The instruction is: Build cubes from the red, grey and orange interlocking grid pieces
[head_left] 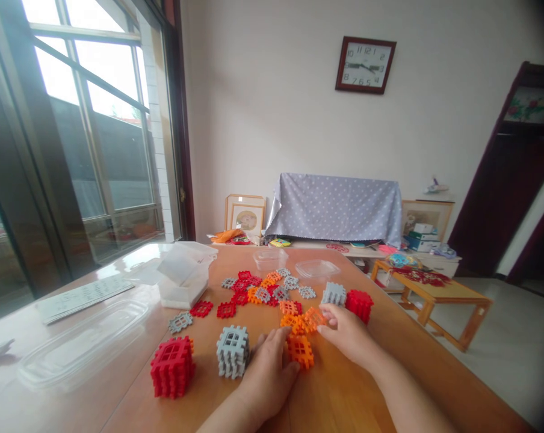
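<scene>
My right hand (346, 331) pinches an orange square building piece (315, 319) with notched edges and a window-like grid, slightly above the table. Between the thumb and fingers of my left hand (269, 367) is the edge of another orange building piece (301, 351). More orange pieces (292, 325) lie between the two hands. Beside my left hand stands a grey stack (233, 352) of such pieces, with a red stack (173, 367) farther left. A second grey stack (334, 293) and a second red stack (359, 305) stand just beyond my right hand.
Loose red, grey and orange pieces (258, 291) are scattered mid-table. A white box (184, 285), clear plastic containers (272, 258), a clear lid (85, 340) and a printed sheet (86, 297) lie around them. A low wooden table (443, 288) stands to the right.
</scene>
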The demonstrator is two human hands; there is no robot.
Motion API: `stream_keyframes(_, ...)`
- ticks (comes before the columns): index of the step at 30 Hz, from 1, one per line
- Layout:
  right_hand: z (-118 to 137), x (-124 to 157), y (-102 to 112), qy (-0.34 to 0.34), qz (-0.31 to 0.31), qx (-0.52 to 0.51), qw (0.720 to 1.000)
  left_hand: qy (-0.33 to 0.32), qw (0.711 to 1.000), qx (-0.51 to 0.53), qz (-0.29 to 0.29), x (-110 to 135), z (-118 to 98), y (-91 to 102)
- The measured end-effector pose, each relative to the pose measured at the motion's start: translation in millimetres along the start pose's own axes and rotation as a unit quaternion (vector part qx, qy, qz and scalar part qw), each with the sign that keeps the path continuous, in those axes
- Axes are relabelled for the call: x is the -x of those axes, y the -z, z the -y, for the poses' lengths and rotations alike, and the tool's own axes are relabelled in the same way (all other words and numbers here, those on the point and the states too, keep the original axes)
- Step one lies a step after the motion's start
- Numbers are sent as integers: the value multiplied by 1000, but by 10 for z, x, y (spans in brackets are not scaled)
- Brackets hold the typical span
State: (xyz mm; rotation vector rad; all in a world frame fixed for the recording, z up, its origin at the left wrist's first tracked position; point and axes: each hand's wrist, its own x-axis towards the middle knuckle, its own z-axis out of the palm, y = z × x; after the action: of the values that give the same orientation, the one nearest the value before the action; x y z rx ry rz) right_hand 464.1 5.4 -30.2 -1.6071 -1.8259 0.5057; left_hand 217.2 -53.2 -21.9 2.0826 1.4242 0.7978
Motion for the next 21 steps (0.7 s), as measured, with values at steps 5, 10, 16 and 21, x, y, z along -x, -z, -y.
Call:
stream_keyframes(5, 324, 183, 130, 76, 57, -49, 994, -8, 1000, 11, -11, -6, 78, -55)
stream_keyframes(10, 540, 314, 114, 129, 122, -22, 984, -4, 999, 25, -19, -17, 129, -108)
stream_keyframes(16, 597, 334, 121, 121, 124, 19, 985, -1, 1000, 15, -11, -17, 99, -86)
stream_keyframes(21, 605, 325, 123, 118, 120, 41, 985, -6, 1000, 8, -8, -2, 62, -46)
